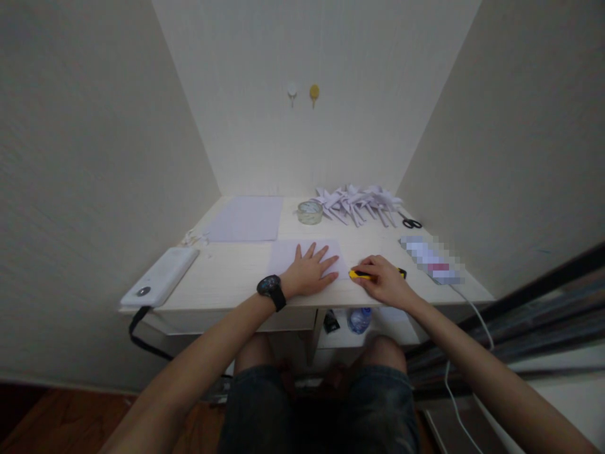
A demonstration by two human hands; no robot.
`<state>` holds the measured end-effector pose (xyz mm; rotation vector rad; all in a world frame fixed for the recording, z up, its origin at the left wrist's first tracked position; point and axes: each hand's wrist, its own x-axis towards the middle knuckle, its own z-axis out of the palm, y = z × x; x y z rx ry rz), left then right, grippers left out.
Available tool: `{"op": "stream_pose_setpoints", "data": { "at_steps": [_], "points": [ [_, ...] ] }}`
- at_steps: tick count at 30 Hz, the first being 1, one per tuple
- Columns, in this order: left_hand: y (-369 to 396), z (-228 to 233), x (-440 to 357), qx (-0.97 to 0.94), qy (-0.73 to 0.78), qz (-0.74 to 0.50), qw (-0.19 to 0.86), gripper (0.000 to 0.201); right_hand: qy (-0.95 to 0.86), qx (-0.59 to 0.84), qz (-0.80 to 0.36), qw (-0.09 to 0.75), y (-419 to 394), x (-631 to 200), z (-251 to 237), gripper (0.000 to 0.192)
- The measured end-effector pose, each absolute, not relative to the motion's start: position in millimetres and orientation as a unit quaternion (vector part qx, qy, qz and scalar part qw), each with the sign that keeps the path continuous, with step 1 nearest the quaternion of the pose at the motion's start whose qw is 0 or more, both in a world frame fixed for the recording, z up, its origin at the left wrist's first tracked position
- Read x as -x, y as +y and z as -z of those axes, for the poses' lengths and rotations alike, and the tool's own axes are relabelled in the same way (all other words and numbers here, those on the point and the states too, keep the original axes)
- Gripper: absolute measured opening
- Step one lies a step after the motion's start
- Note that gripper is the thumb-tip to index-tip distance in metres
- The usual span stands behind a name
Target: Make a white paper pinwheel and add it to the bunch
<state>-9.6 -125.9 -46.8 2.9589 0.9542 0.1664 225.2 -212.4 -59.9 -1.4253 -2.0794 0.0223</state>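
Observation:
My left hand [309,270] lies flat with its fingers spread on a sheet of white paper [282,254] near the desk's front edge. A black watch [270,287] sits on that wrist. Just right of the paper, my right hand [380,280] is closed around a yellow and black utility knife [360,275]. The knife lies low over the desktop, its front end pointing left toward the paper's right edge. Whether its blade is out is too small to tell.
Behind the hands are a paper stack [248,217], a roll of clear tape [309,213], several folded paper pinwheels [357,203] and black-handled scissors [412,223]. A phone [432,260] with a cable lies right; a white power bank [161,277] lies left. A bottle [359,320] stands on the shelf below.

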Motion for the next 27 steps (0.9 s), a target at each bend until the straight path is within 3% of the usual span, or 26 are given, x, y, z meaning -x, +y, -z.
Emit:
{"op": "stream_pose_setpoints", "data": {
  "at_steps": [6,27],
  "points": [
    [-128.6,42.4,9.7,-0.952,0.301,-0.053,0.019,0.055,-0.780,0.545,-0.013,0.306,-209.5,-225.5,63.0,0.019],
    [-138.0,43.8,-2.7,-0.953,0.298,-0.044,0.030,0.057,-0.791,0.540,-0.025,0.287,-217.3,-239.1,59.8,0.020]
  ]
}}
